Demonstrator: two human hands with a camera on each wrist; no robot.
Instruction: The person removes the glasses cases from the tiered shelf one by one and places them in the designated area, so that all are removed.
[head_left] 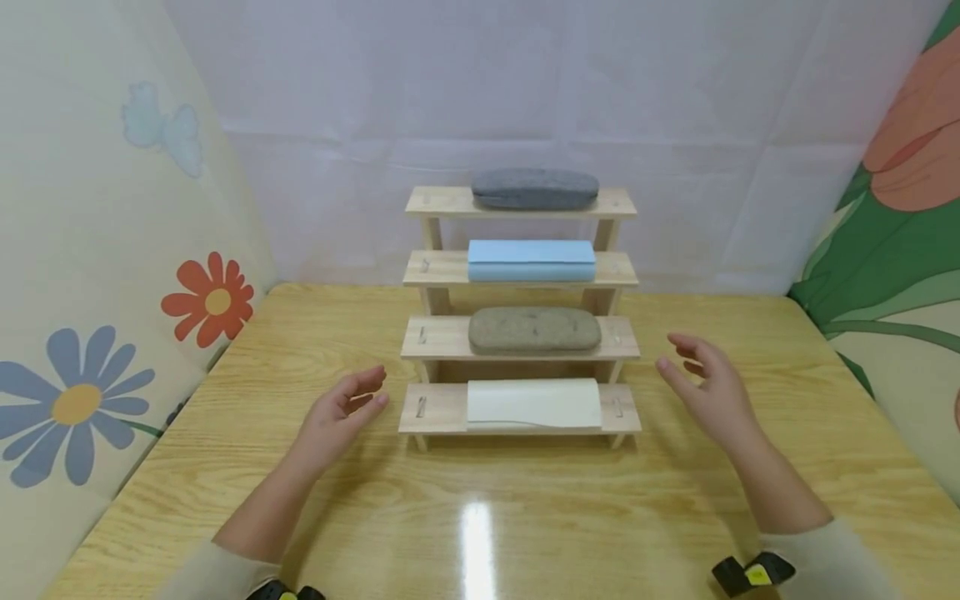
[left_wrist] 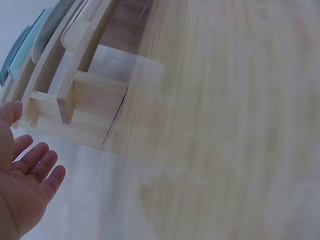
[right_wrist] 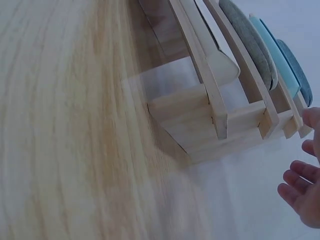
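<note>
1. Left hand (head_left: 341,412): fingers relaxed and slightly spread, palm turned inward, holding nothing. It hovers over the tabletop (head_left: 480,517), just beside the left end of the lowest step of a wooden rack (head_left: 521,333). The left wrist view shows the same loose grip (left_wrist: 25,190) near the rack's side (left_wrist: 85,107).

2. Right hand (head_left: 708,387): also empty, fingers loosely bent and apart, palm facing the rack. It hangs near the right end of the lower steps, not touching them. In the right wrist view only the fingertips (right_wrist: 300,187) show, clear of the rack's side (right_wrist: 220,120).

3. Between the hands stands the rack, four steps rising towards the back. Each step carries one long case lying flat, centred:
   - lowest step: white case (head_left: 533,404)
   - second step: tan case (head_left: 534,330)
   - third step: blue case (head_left: 531,260)
   - top step: grey case (head_left: 534,188)

4. Progress, as a judgement: every step is filled and the cases sit square, so the arranging looks finished or not yet disturbed. Neither hand has hold of anything; any lifting or moving of a case is not yet begun.

5. Surface: a glossy, light wood-grain tabletop with a bright glare near the front edge.

6. Room: a plain pale backdrop behind the rack, flower-printed cloth panels on both sides. Pale sleeves cover both forearms, and part of a dark wrist strap (head_left: 752,573) shows on the right.
</note>
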